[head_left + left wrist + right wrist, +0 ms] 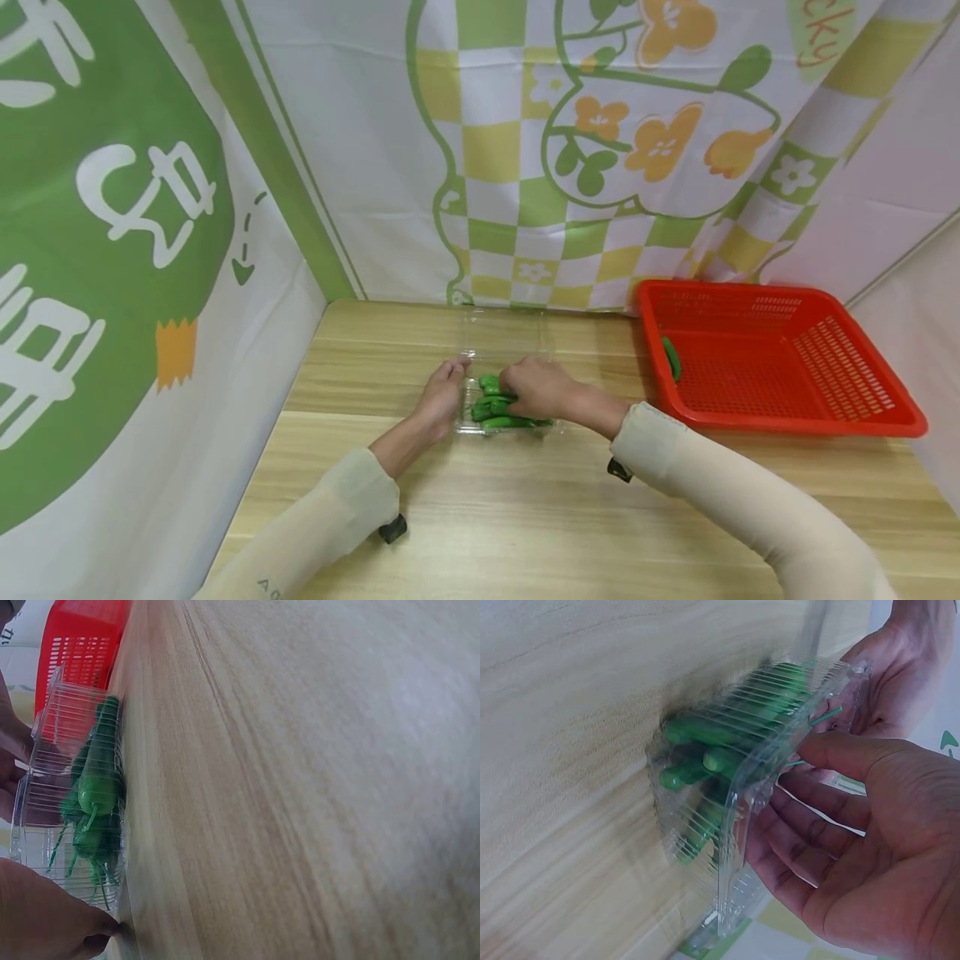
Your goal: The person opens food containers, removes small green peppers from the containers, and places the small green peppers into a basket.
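Green peppers lie in a clear plastic box whose lid is folded back away from me. At the box's left side, my left hand holds the edge. The right hand reaches into the box from the right, over the peppers. In the right wrist view its thumb and fingers are spread and slightly bent, with fingertips partly hidden behind the rim. Thin stems poke out near the thumb. The left wrist view shows stems pointing toward my left hand.
A red plastic basket stands on the wooden table to the right, with one green pepper against its left wall. Printed cloth hangs behind and on the left side.
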Motion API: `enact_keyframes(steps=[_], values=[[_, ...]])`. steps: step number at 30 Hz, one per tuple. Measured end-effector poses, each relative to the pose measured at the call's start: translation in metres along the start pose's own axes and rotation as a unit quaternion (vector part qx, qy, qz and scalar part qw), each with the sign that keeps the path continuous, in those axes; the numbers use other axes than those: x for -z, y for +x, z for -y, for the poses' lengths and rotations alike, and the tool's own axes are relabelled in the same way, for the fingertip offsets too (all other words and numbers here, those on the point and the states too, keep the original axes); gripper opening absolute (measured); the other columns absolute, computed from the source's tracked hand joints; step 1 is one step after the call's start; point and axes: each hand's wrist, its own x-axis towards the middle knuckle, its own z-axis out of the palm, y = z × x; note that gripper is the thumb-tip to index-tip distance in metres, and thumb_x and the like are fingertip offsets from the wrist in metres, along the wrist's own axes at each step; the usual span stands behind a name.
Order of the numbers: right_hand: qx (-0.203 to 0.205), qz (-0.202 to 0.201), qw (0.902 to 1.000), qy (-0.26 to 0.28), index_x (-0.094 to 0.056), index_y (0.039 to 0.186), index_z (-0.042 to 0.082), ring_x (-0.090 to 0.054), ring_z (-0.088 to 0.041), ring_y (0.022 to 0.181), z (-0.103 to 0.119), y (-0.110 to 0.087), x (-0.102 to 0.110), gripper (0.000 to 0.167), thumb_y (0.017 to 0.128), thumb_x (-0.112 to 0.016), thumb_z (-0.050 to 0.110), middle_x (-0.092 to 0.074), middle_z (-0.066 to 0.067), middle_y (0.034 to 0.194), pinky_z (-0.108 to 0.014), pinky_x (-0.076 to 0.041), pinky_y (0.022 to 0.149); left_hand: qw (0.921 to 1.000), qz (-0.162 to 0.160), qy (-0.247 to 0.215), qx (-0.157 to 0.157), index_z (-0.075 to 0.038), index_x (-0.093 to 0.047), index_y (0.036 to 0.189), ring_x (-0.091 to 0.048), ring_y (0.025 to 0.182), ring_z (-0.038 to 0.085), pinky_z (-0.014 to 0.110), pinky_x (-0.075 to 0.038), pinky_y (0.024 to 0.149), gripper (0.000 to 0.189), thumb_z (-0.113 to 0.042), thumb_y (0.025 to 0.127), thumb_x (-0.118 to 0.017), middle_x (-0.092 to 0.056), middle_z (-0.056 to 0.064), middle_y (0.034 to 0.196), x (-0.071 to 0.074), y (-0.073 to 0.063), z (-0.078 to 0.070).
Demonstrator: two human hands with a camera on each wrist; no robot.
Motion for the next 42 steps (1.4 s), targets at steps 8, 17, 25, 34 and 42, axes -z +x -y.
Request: enact_keyframes(steps=[8, 17, 25, 34, 42], values=[[-0.014, 0.005, 0.9999, -0.006, -0.056, 0.069, 0.019, -0.049, -0.014, 0.061, 0.002, 0.005, -0.003, 0.031, 0.085, -0.083, 0.014, -0.049, 0.007, 0.063, -0.035, -0.045, 0.051, 1.0, -0.004, -0.003, -0.001, 0.006, -0.045, 0.151, -0.024, 0.158, 0.044, 0.058, -0.014, 0.132, 0.042, -0.01, 0.115, -0.032, -0.034, 0.027, 0.166, -0.001, 0.0, -0.001], [-0.014, 0.004, 0.9999, 0.0, -0.052, 0.064, 0.02, -0.047, -0.014, 0.062, 0.003, 0.007, -0.009, 0.037, 0.083, -0.082, 0.008, -0.047, 0.007, 0.062, -0.035, -0.043, 0.05, 0.9999, -0.01, 0.0, 0.009, 0.002, -0.048, 0.15, -0.026, 0.157, 0.043, 0.058, -0.016, 0.131, 0.041, -0.011, 0.115, -0.033, -0.036, 0.024, 0.166, -0.003, -0.001, -0.001], [-0.002, 0.001, 0.9999, 0.016, -0.05, 0.063, 0.019, -0.042, -0.012, 0.06, 0.002, 0.007, -0.01, 0.04, 0.082, -0.081, 0.001, -0.041, 0.009, 0.06, -0.028, -0.033, 0.05, 0.9999, -0.012, 0.0, 0.009, 0.003, -0.047, 0.15, -0.026, 0.157, 0.044, 0.058, -0.017, 0.131, 0.041, -0.01, 0.115, -0.033, -0.035, 0.025, 0.166, -0.003, -0.001, -0.002], [0.009, -0.002, 0.9997, 0.024, -0.065, 0.068, 0.01, -0.045, -0.012, 0.06, 0.002, 0.008, -0.011, 0.025, 0.081, -0.086, 0.002, -0.046, 0.009, 0.06, -0.028, -0.036, 0.052, 0.9999, -0.01, 0.005, 0.011, 0.001, -0.048, 0.151, -0.026, 0.157, 0.043, 0.058, -0.017, 0.131, 0.041, -0.012, 0.115, -0.033, -0.035, 0.024, 0.166, -0.002, -0.002, -0.001], [0.006, 0.006, 0.9992, 0.039, -0.068, 0.072, 0.009, -0.046, -0.011, 0.063, -0.002, 0.01, -0.015, 0.024, 0.082, -0.09, 0.006, -0.051, 0.009, 0.063, -0.028, -0.039, 0.057, 0.9999, -0.01, 0.004, 0.008, 0.002, -0.048, 0.151, -0.025, 0.158, 0.042, 0.057, -0.017, 0.132, 0.041, -0.012, 0.115, -0.033, -0.035, 0.023, 0.167, -0.001, -0.003, -0.003]])
